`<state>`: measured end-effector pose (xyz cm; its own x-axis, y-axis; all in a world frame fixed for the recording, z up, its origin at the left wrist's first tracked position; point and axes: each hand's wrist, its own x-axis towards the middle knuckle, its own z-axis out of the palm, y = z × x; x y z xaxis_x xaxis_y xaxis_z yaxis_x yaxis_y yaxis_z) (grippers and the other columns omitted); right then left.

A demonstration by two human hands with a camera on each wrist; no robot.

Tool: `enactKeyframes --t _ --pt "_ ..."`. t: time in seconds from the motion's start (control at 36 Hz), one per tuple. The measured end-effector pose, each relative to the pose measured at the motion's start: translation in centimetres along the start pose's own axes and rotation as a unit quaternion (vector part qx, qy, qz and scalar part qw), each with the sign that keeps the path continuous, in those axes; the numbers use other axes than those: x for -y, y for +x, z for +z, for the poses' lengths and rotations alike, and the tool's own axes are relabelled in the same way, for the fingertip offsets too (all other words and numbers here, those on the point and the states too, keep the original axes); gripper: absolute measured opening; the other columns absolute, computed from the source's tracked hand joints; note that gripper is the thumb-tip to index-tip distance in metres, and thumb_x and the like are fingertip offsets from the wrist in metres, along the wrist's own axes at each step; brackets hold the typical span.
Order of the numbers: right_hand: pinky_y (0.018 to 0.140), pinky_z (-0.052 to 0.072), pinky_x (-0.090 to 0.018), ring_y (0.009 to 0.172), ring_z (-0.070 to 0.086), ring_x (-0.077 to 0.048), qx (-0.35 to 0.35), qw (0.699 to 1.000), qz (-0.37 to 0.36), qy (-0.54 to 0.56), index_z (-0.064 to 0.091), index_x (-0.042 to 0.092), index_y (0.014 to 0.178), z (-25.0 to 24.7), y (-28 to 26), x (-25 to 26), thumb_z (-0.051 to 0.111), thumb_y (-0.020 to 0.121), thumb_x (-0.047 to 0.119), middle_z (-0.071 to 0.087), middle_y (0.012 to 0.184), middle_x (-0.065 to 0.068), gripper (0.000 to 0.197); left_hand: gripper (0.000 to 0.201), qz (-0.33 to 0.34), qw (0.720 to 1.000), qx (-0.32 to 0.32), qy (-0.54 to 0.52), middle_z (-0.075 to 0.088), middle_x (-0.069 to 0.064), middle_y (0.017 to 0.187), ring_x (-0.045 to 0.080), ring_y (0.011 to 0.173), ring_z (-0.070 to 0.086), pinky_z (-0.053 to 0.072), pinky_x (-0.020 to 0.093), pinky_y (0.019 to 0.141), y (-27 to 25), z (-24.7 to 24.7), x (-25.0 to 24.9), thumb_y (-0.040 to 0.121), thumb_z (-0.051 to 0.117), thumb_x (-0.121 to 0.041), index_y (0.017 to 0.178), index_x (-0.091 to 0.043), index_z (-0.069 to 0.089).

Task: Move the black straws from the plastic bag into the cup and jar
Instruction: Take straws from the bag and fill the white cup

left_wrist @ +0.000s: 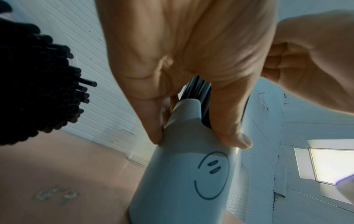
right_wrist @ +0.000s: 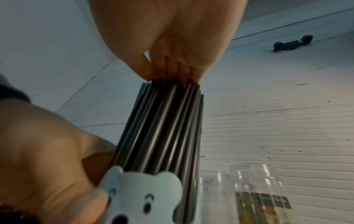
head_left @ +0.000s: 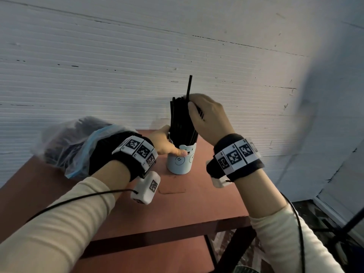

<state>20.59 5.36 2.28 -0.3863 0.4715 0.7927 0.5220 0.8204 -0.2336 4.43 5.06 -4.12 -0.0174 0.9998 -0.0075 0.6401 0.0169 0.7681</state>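
A pale blue bear cup [head_left: 180, 161] stands on the red-brown table [head_left: 197, 203], packed with a bundle of upright black straws [head_left: 180, 119]. My left hand [head_left: 165, 143] grips the cup near its rim, thumb across the front [left_wrist: 228, 121]. My right hand [head_left: 197, 109] curls over the top of the bundle and holds it; the fingertips [right_wrist: 172, 71] sit on the straw ends [right_wrist: 162, 128]. One straw [head_left: 189, 85] sticks up above the hand. The plastic bag [head_left: 67, 142] with more straws [left_wrist: 38, 83] lies at the left. A clear jar [right_wrist: 258, 191] stands just beyond the cup [right_wrist: 141, 197].
A white ribbed wall [head_left: 137, 66] rises straight behind the table. The table's right edge drops off beside my right wrist, with dark floor and a stand leg [head_left: 350, 221] below. A lower shelf [head_left: 147, 259] sits under the tabletop.
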Motion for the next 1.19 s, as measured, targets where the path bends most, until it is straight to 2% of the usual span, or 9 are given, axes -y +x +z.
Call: enactKeyframes --t 0.14,0.19,0.25,0.33,0.44,0.58,0.78,0.97,1.19 --pt "0.087 0.048 -0.033 0.096 0.061 -0.02 -0.012 1.0 0.008 0.008 0.066 0.004 0.11 0.3 -0.6 0.0 0.046 0.095 0.016 0.068 0.106 -0.007 0.027 0.09 0.0 1.0 0.006 -0.009 0.06 -0.001 0.126 0.019 0.117 0.056 0.044 0.039 0.106 0.0 -0.1 0.0 0.059 0.092 -0.035 0.134 -0.019 0.044" --pt "0.091 0.048 -0.031 0.104 0.06 -0.017 -0.007 1.0 0.023 0.019 0.059 0.008 0.123 -0.1 -0.1 0.2 0.049 0.096 0.018 0.065 0.116 -0.005 0.031 0.09 -0.001 1.0 0.001 -0.005 0.06 -0.001 0.128 0.019 0.117 0.057 0.043 0.037 0.105 0.0 -0.1 0.0 0.06 0.091 -0.035 0.136 -0.02 0.044" --pt "0.1 0.043 -0.026 0.12 0.054 -0.014 -0.006 0.999 0.024 0.046 0.041 0.014 0.141 -0.6 0.4 0.4 0.052 0.095 0.019 0.056 0.134 -0.003 0.048 0.091 -0.004 1.0 0.0 -0.002 0.059 0.0 0.129 0.02 0.119 0.056 0.043 0.038 0.105 0.0 0.0 -0.1 0.06 0.091 -0.035 0.136 -0.02 0.043" --pt "0.106 0.042 -0.029 0.129 0.048 -0.015 -0.031 0.997 -0.017 0.066 0.031 0.014 0.148 -1.0 0.9 0.4 0.054 0.093 0.011 0.044 0.145 -0.004 0.06 0.095 -0.01 1.0 0.002 0.003 0.057 0.001 0.132 0.023 0.122 0.055 0.043 0.043 0.107 0.0 0.0 -0.1 0.059 0.091 -0.036 0.137 -0.02 0.041" --pt "0.1 0.043 -0.021 0.119 0.055 -0.012 -0.034 0.998 -0.018 0.048 0.047 0.012 0.138 -1.1 0.9 0.3 0.056 0.093 0.012 0.057 0.132 -0.002 0.046 0.09 -0.007 1.0 0.0 -0.001 0.058 0.0 0.13 0.021 0.12 0.055 0.044 0.041 0.106 0.1 0.0 0.0 0.06 0.091 -0.034 0.135 -0.021 0.043" --pt "0.091 0.037 -0.002 0.108 0.059 -0.007 -0.05 0.997 -0.005 0.064 0.052 0.013 0.133 -0.8 0.3 0.1 0.057 0.092 0.011 0.065 0.118 -0.001 0.042 0.087 -0.005 1.0 -0.002 -0.008 0.059 -0.001 0.128 0.02 0.119 0.055 0.044 0.039 0.104 0.1 0.0 0.1 0.061 0.091 -0.031 0.134 -0.022 0.044" --pt "0.076 0.048 -0.012 0.077 0.06 -0.001 -0.078 0.992 -0.01 0.103 0.06 0.007 0.11 -1.6 0.8 1.2 0.066 0.086 0.009 0.064 0.091 0.003 0.026 0.091 -0.011 1.0 0.001 -0.004 0.059 -0.001 0.13 0.021 0.119 0.056 0.044 0.043 0.105 0.0 -0.1 -0.2 0.059 0.092 -0.035 0.135 -0.021 0.044" --pt "0.078 0.054 -0.027 0.079 0.062 -0.011 -0.075 0.992 -0.01 0.105 0.062 0.006 0.107 -1.3 0.5 1.8 0.065 0.085 0.008 0.062 0.088 0.006 0.022 0.089 -0.008 1.0 0.002 -0.001 0.058 0.0 0.129 0.021 0.118 0.056 0.044 0.042 0.106 -0.1 0.0 -0.1 0.059 0.091 -0.034 0.134 -0.021 0.044" --pt "0.076 0.05 -0.017 0.079 0.059 -0.008 -0.082 0.992 -0.027 0.09 0.061 0.002 0.105 -1.5 0.5 2.0 0.064 0.085 0.005 0.059 0.09 0.008 0.02 0.088 -0.01 1.0 -0.002 -0.002 0.058 0.0 0.128 0.02 0.117 0.056 0.044 0.039 0.105 -0.3 0.0 -0.2 0.062 0.091 -0.032 0.135 -0.02 0.043"
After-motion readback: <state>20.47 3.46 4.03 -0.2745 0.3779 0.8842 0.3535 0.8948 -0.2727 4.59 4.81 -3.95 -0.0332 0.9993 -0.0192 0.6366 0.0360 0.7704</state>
